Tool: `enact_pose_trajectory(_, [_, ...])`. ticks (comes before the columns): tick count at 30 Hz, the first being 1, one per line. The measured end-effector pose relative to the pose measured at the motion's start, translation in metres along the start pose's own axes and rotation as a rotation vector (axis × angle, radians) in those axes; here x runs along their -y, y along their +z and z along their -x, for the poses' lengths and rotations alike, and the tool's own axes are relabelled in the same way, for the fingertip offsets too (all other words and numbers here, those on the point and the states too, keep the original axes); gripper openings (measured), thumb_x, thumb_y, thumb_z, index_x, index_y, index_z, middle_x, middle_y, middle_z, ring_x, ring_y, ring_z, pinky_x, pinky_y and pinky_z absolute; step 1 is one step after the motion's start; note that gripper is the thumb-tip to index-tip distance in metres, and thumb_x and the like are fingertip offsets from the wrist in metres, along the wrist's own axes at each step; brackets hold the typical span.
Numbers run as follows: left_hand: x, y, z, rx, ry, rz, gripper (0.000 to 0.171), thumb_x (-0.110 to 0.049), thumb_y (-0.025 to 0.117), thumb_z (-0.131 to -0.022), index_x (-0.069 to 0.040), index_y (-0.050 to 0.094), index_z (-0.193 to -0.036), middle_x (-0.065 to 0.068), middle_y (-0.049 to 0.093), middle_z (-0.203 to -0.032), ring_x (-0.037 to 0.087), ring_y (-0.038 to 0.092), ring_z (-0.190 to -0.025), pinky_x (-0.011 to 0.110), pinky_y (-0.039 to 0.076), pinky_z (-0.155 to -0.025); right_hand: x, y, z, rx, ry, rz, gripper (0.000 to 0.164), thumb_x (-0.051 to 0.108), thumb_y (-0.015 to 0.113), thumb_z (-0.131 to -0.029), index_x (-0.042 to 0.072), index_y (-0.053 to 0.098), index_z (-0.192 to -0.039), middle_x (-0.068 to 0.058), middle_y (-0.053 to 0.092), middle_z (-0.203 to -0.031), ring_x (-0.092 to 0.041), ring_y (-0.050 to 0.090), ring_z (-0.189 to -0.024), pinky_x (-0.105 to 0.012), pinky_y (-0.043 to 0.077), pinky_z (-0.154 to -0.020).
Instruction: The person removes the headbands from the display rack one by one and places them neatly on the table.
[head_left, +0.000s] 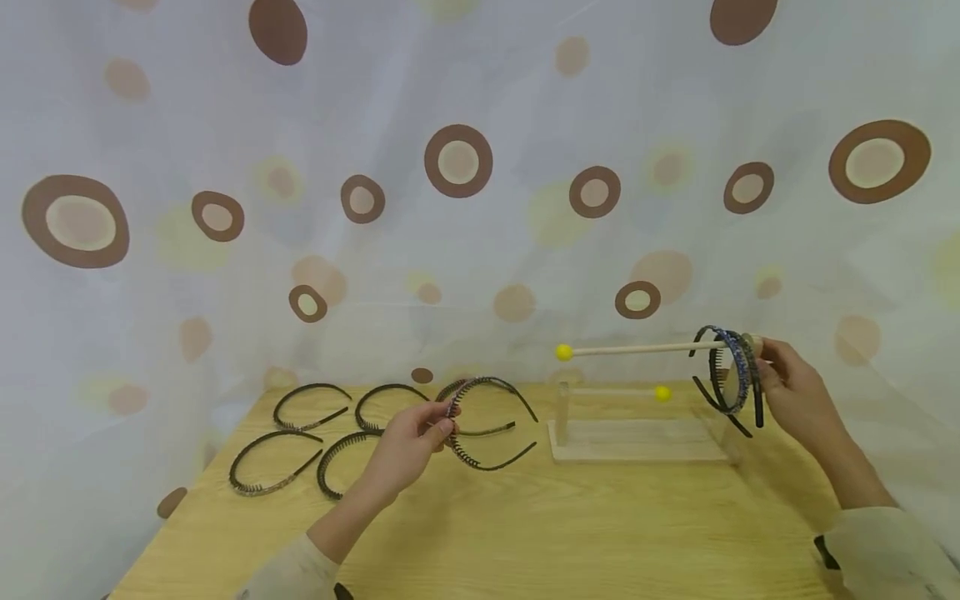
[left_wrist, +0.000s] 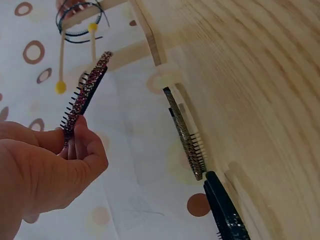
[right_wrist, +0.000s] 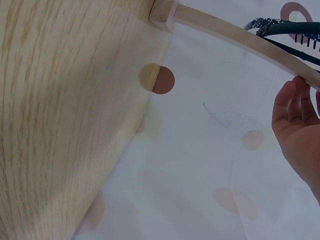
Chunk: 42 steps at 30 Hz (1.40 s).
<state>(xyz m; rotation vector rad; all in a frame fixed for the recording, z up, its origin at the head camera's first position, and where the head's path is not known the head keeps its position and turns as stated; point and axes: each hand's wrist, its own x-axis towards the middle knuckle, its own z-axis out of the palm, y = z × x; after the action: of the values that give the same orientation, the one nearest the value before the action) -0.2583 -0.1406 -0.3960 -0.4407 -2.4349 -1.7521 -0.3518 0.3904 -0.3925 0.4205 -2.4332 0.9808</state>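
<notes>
Head view: the left hand's point(head_left: 405, 450) fingers pinch a toothed, glittery headband point(left_wrist: 87, 95), raised left of the wooden rack point(head_left: 637, 452); the right hand's point(head_left: 804, 404) bent fingers grip the rack's upper end; its yellow-tipped upper rod point(head_left: 637, 348) carries several headbands, including a blue glittery one point(head_left: 741, 377); other headbands point(head_left: 279, 485) lie leftward on the tabletop point(head_left: 525, 533).
</notes>
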Motion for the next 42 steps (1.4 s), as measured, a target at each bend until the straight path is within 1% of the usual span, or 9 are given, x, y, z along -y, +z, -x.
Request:
enact_pose_trajectory(5, [0.014, -0.003, -0.006, 0.067, -0.096, 0.023, 0.026, -0.001, 0.054, -0.105, 0.011, 0.062, -0.126, 0.013, 0.067, -0.108, 0.029, 0.066, -0.102, 0.039, 0.057, -0.086, -0.003, -0.002, 0.002, -0.009, -0.006, -0.018, 0.045, 0.020, 0.038, -0.112, -0.007, 0.038, -0.149, -0.033, 0.049, -0.137, 0.013, 0.040, -0.102, -0.008, 0.040, -0.072])
enact_pose_trajectory(8, [0.022, -0.006, -0.007, 0.105, -0.160, 0.010, 0.025, 0.001, 0.053, -0.105, 0.014, 0.061, -0.125, 0.015, 0.066, -0.106, 0.028, 0.067, -0.093, 0.038, 0.058, -0.082, -0.003, -0.002, 0.002, -0.006, -0.001, -0.009, 0.047, 0.022, 0.037, -0.112, -0.006, 0.037, -0.150, -0.033, 0.049, -0.139, -0.011, 0.053, -0.112, -0.008, 0.039, -0.072])
enact_pose_trajectory(12, [0.032, -0.011, -0.006, 0.147, -0.275, 0.015, 0.029, 0.001, 0.053, -0.104, 0.018, 0.056, -0.127, 0.020, 0.064, -0.104, 0.025, 0.066, -0.082, 0.038, 0.059, -0.078, 0.000, -0.002, 0.001, 0.010, 0.005, -0.005, 0.048, 0.023, 0.036, -0.112, -0.005, 0.036, -0.151, -0.033, 0.047, -0.141, -0.037, 0.052, -0.116, -0.008, 0.039, -0.073])
enact_pose_trajectory(16, [0.036, -0.014, -0.005, 0.181, -0.337, -0.033, 0.034, 0.002, 0.054, -0.103, 0.021, 0.052, -0.131, 0.021, 0.064, -0.103, 0.025, 0.068, -0.080, 0.038, 0.059, -0.076, 0.001, -0.002, 0.000, 0.006, 0.000, -0.014, 0.047, 0.023, 0.037, -0.112, -0.005, 0.037, -0.150, -0.032, 0.047, -0.140, -0.008, 0.051, -0.110, -0.008, 0.040, -0.073])
enact_pose_trajectory(17, [0.037, -0.015, -0.005, 0.187, -0.345, -0.042, 0.036, 0.003, 0.054, -0.102, 0.022, 0.049, -0.133, 0.021, 0.063, -0.103, 0.026, 0.069, -0.080, 0.038, 0.059, -0.076, 0.001, -0.002, 0.000, 0.005, -0.003, -0.019, 0.046, 0.022, 0.037, -0.112, -0.005, 0.037, -0.150, -0.032, 0.047, -0.140, -0.009, 0.052, -0.110, -0.008, 0.041, -0.073])
enact_pose_trajectory(24, [0.044, -0.022, -0.004, 0.230, -0.338, -0.162, 0.054, 0.009, 0.055, -0.098, 0.013, 0.035, -0.148, 0.018, 0.063, -0.094, 0.031, 0.070, -0.071, 0.039, 0.060, -0.067, 0.002, -0.002, 0.000, -0.007, 0.001, -0.037, 0.045, 0.020, 0.038, -0.112, -0.005, 0.039, -0.149, -0.031, 0.048, -0.139, 0.012, 0.042, -0.104, -0.008, 0.041, -0.073])
enact_pose_trajectory(34, [0.043, -0.031, -0.001, 0.208, -0.320, -0.324, 0.046, 0.006, 0.058, -0.096, 0.007, 0.048, -0.141, 0.012, 0.063, -0.085, 0.025, 0.069, -0.069, 0.039, 0.059, -0.066, 0.003, -0.001, -0.001, -0.017, 0.003, -0.047, 0.043, 0.017, 0.038, -0.112, -0.006, 0.039, -0.148, -0.030, 0.050, -0.137, 0.015, 0.040, -0.102, -0.008, 0.040, -0.072])
enact_pose_trajectory(39, [0.043, -0.034, -0.001, 0.206, -0.319, -0.395, 0.039, 0.002, 0.057, -0.098, 0.008, 0.051, -0.136, 0.010, 0.064, -0.084, 0.023, 0.069, -0.068, 0.038, 0.059, -0.066, 0.003, -0.001, 0.000, -0.007, -0.002, -0.044, 0.043, 0.016, 0.037, -0.112, -0.006, 0.038, -0.149, -0.032, 0.049, -0.137, 0.012, 0.041, -0.104, -0.009, 0.041, -0.073])
enact_pose_trajectory(42, [0.040, -0.035, -0.001, 0.215, -0.296, -0.480, 0.035, -0.002, 0.057, -0.100, 0.008, 0.054, -0.133, 0.007, 0.065, -0.080, 0.021, 0.069, -0.067, 0.039, 0.057, -0.069, 0.003, -0.001, 0.000, 0.003, 0.007, -0.033, 0.044, 0.018, 0.037, -0.112, -0.005, 0.038, -0.149, -0.032, 0.049, -0.138, -0.009, 0.051, -0.111, -0.010, 0.040, -0.073])
